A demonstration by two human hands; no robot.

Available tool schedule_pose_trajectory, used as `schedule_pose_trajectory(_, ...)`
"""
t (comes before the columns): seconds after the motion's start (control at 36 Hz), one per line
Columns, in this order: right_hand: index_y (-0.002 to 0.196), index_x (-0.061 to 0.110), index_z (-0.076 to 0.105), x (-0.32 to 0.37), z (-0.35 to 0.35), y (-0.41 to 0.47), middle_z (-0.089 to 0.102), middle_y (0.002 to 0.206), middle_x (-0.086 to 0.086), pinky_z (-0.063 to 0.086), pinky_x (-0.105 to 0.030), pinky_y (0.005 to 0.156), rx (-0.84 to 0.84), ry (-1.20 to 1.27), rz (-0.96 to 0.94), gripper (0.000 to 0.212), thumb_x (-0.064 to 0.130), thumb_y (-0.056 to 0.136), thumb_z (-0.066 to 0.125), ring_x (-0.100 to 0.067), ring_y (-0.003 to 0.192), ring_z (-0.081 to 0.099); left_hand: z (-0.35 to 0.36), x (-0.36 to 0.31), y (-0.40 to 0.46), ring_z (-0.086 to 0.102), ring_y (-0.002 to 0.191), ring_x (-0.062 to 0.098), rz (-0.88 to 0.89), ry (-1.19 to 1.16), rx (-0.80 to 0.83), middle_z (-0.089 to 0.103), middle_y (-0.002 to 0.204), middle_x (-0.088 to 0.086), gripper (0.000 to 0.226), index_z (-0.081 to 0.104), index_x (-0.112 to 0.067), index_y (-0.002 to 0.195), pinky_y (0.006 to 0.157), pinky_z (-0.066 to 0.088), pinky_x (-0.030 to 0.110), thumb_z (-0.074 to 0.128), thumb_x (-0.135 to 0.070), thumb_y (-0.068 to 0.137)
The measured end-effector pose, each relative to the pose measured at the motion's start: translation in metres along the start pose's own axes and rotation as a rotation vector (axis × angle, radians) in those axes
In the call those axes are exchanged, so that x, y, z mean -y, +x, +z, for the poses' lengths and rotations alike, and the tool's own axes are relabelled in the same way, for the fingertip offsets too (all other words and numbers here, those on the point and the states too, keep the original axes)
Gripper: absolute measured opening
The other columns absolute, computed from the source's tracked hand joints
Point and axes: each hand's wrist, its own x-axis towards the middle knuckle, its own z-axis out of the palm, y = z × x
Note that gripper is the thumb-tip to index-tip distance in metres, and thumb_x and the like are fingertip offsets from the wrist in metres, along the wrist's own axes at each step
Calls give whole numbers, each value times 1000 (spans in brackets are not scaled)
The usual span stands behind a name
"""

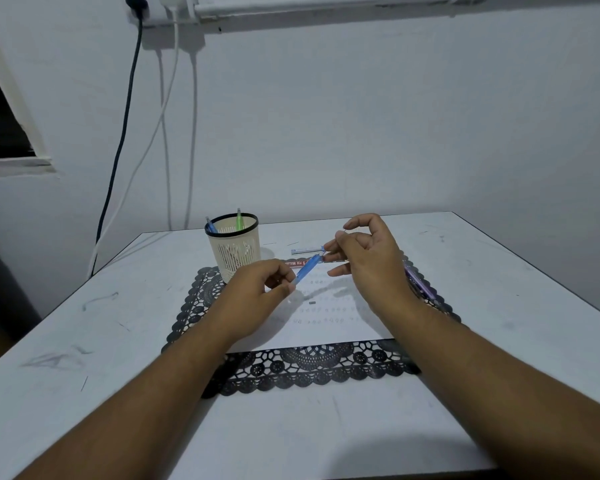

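One blue pencil hung over one paper sheet, mid-table. The left hand pinched its near end, and the right hand, fingers curled, pinched its far tip. Two pens stood in one cup, far left. One black lace mat lay on the white table by a pale wall.

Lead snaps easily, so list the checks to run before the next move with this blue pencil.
1. Left hand grips the blue pencil: ok.
2. Right hand pinches a thin lead: ok.
3. That lead lined up with the pencil's open end: cannot tell.
4. Paper lies below the pencil to catch drops: ok.
5. A lead case lies within reach on the table: ok.
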Motion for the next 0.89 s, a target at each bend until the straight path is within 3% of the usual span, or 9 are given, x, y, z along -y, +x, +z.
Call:
schedule_pose_trajectory(0.14,108,27,54,0,0,0,79,89,-6,61,-34,55,-14,-24,-2,7,23,105,59,-26,78,78,0,1,0,62,74,2,-7,-5,7,68,83,-16,17,70,-35,87,68,46,25,70,-22,98)
schedule_pose_trajectory(0.31,108,29,52,1,0,-1,80,90,-3,60,-33,54,-9,-81,-24,7,25,107,57,-22,78,78,-1,0,0,62,75,2,2,5,1,69,84,-16,18,69,-36,87,67,44,19,70,-22,98)
schedule_pose_trajectory(0.56,107,23,55,1,1,-3,79,91,-3,61,-33,58,25,-79,-35,5,20,106,59,-19,82,76,-2,-3,-1,62,77,1,0,30,-2,69,84,-18,16,70,-34,87,64,42,8,70,-22,98)
schedule_pose_trajectory(0.89,106,20,58,1,-1,-3,80,91,-2,64,-37,60,1,-118,-35,2,21,106,60,-19,82,77,-1,-5,-1,63,77,2,1,28,-12,69,85,-18,16,70,-35,87,63,42,8,71,-23,98)
